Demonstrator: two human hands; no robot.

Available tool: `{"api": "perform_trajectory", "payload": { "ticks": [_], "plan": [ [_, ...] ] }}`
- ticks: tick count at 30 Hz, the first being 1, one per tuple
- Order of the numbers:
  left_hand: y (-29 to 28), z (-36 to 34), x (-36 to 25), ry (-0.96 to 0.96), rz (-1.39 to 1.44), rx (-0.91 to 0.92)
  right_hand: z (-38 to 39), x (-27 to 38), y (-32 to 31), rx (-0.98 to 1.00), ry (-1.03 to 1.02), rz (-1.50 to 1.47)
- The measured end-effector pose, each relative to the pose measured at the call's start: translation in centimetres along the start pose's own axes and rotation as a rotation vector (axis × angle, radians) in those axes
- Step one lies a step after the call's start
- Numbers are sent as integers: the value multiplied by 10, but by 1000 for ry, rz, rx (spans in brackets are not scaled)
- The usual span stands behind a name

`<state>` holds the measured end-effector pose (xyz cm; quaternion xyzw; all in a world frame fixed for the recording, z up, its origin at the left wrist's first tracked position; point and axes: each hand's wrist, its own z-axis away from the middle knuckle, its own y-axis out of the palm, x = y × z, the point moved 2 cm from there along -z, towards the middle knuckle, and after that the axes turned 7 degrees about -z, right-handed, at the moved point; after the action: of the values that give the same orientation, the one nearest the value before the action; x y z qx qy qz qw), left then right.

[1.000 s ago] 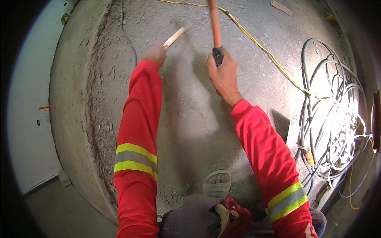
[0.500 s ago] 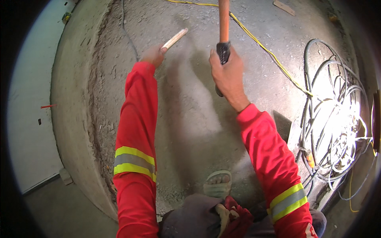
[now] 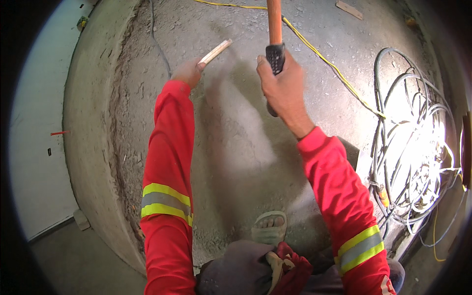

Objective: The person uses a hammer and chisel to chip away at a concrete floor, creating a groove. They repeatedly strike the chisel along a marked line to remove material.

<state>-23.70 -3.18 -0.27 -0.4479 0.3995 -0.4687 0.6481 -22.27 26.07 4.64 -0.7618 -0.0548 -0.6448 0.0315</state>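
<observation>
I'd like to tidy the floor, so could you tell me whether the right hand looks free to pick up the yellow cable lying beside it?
Probably not as things stand: the right hand is closed around the orange-handled tool. The yellow cable lies bare on the concrete just to its right, nothing covering it, but the hand would need emptying first.

Harsh glare at right, dark fisheye rim.

Both sleeves point(image 3: 169, 147) are bright red with yellow-and-grey reflective bands; the tool handle point(image 3: 274, 22) is orange above a black grip; the stick point(image 3: 215, 51) is pale tan; a yellow cable point(image 3: 324, 61) crosses grey concrete point(image 3: 236, 137), beside grey-white coiled wires point(image 3: 413, 132)
</observation>
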Motion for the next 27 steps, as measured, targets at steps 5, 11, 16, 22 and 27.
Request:
{"api": "perform_trajectory", "payload": {
  "ticks": [5, 11, 16, 22, 27],
  "plan": [
    [9, 0, 1, -10, -79, -36, 12, -42, 5, 213, 401, 212],
    [2, -1, 6, -22, -33, -53, 2, -28, -15, 200, 401, 190],
    [3, -8, 9, 46, -60, 32, 14, -21, -3, 46, 182, 113],
    [9, 4, 8, -12, -35, -49, 16, -51, 0, 317, 465, 358],
    [7, -5, 10, -53, 199, -164, 0, -22, -14, 224, 413, 327]
  ]
}}
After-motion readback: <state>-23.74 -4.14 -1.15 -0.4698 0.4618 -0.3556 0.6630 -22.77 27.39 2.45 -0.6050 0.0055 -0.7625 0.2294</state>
